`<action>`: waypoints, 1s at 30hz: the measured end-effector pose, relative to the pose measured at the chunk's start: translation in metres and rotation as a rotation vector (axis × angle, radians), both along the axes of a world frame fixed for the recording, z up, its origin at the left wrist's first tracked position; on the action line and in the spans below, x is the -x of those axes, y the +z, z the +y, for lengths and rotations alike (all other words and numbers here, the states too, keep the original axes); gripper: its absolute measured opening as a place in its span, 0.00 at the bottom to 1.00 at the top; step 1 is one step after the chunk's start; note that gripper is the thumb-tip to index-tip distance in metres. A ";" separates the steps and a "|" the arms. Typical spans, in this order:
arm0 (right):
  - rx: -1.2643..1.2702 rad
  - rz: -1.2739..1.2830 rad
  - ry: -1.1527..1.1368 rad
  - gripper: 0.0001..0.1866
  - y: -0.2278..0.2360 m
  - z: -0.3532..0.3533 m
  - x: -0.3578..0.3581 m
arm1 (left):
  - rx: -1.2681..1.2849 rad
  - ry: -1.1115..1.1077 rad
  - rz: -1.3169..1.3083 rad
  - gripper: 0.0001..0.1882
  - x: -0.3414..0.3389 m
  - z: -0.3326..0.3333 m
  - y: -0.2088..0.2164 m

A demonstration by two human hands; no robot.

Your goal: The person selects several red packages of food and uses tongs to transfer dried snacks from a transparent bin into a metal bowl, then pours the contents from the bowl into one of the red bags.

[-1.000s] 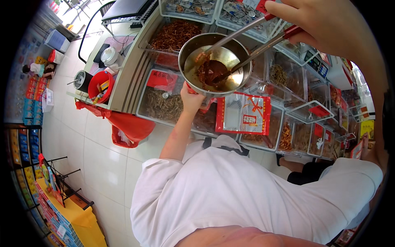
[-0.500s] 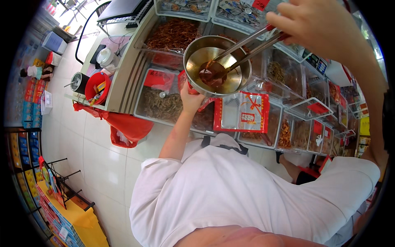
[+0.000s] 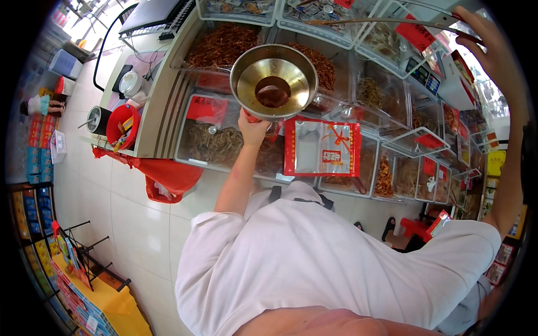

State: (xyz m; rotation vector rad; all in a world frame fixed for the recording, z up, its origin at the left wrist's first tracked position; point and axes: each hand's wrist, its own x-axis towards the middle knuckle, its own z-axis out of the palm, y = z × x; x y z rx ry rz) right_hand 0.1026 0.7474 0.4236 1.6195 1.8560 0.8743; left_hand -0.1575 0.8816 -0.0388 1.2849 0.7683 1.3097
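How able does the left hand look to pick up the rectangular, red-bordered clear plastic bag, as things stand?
Probably not directly: the left hand is closed beneath the round, silvery metal funnel, so it would likely need to let go first. The bag itself lies close by, its face uncovered.
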 end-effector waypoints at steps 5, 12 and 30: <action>-0.107 0.423 -0.255 0.21 -0.086 0.001 -0.046 | -0.060 0.007 0.064 0.27 0.020 0.004 0.000; 0.104 0.711 -0.683 0.25 -0.261 0.012 -0.076 | 0.014 -0.081 0.096 0.31 0.025 0.006 -0.011; 0.135 0.773 -0.677 0.30 -0.319 0.046 -0.068 | -0.039 -0.063 0.207 0.29 0.032 0.015 -0.041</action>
